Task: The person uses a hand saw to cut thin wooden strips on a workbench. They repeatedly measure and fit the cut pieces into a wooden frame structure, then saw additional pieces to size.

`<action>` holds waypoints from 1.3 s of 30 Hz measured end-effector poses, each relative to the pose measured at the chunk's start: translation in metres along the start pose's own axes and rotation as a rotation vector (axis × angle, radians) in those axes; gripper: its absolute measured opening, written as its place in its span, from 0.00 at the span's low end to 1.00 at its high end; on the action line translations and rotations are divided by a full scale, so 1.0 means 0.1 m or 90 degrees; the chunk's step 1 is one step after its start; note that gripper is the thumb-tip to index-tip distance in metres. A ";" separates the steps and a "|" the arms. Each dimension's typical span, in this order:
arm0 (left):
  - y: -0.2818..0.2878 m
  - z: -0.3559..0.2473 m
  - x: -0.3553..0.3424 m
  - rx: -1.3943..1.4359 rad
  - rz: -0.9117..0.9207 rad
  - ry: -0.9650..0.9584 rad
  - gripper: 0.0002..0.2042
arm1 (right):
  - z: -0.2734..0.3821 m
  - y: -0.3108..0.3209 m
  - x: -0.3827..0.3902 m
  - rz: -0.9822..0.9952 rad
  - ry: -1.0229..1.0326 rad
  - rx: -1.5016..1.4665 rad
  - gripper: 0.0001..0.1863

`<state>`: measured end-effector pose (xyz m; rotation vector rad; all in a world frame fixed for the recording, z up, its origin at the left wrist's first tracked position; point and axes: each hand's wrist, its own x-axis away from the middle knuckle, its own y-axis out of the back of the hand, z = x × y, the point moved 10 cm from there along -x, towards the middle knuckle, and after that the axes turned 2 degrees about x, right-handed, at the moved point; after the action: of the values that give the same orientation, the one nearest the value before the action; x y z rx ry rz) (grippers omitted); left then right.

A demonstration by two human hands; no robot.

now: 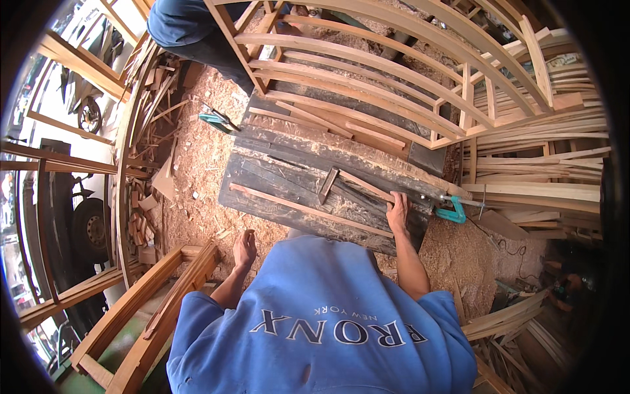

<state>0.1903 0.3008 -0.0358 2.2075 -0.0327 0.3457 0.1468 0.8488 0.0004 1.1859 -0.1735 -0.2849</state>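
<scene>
At the right end of the dark workbench [262,197], my right hand [398,213] is closed on one end of an L-shaped wooden square [364,186]. Its short, darker arm [328,186] lies across the bench top. Nearer me, a long thin wooden strip [308,209] runs along the bench, apart from the square. My left hand [245,249] hangs off the bench's near left side, over sawdust, with loosely bent fingers and nothing seen in it. A turquoise clamp [451,209] sits at the bench's right end, just beyond my right hand.
Another turquoise clamp [218,121] is at the bench's far left corner. A large curved slatted wooden frame [367,72] stands at the far side, with another person [190,29] beside it. Stacked strips [538,154] lie right; wooden frames [147,322] stand left. Shavings [197,190] cover the floor.
</scene>
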 end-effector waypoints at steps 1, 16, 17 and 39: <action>-0.05 0.26 0.15 0.014 0.010 0.074 0.09 | -0.02 -0.03 0.01 0.010 -0.018 0.016 0.19; -1.85 1.08 1.83 0.318 -0.022 0.541 0.19 | 0.25 -0.18 -0.24 0.065 0.270 0.157 0.12; -1.89 1.06 1.87 0.371 -0.029 0.581 0.18 | 0.26 -0.15 -0.24 0.062 0.293 0.146 0.11; -1.70 1.53 3.16 0.558 -0.455 0.751 0.12 | 2.91 -0.29 0.78 0.112 0.702 -0.153 0.21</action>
<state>0.5547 0.3173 -0.1738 2.2252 1.7536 1.3413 0.1357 0.5564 0.0797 0.9377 0.6997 0.5071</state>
